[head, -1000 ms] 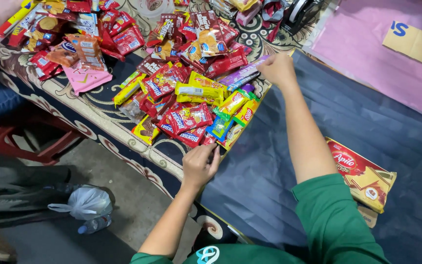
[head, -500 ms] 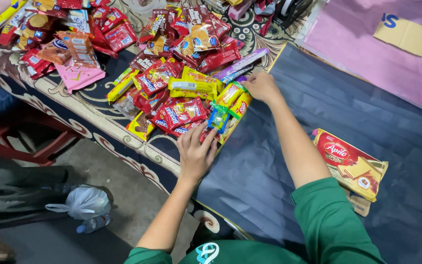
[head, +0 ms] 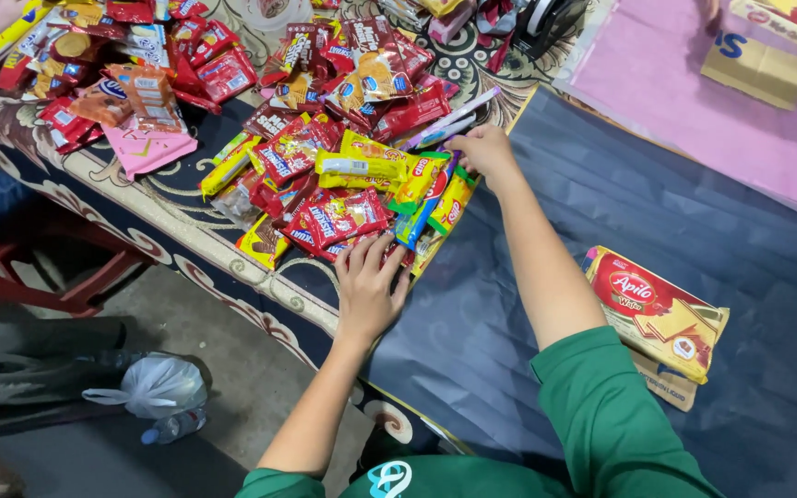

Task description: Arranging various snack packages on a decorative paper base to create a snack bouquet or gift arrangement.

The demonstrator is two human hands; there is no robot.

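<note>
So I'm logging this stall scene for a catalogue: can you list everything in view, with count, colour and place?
snack packets: many, mostly red and yellow, heaped on the patterned table
pink packet: one, left of the heap
wafer pack: one, red and cream, on the dark blue cloth
pink cloth: one, upper right
cardboard box: one, tan, on the pink cloth
plastic bag: one, whitish, on the floor
red stool: one, far left
left hand: flat on the heap's near edge
right hand: at the heap's far right edge

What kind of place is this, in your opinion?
Probably a small snack stall or shop counter. A heap of wrapped snacks covers a patterned table, a large wafer pack lies on a dark cloth, and both hands sort the packets.
</note>
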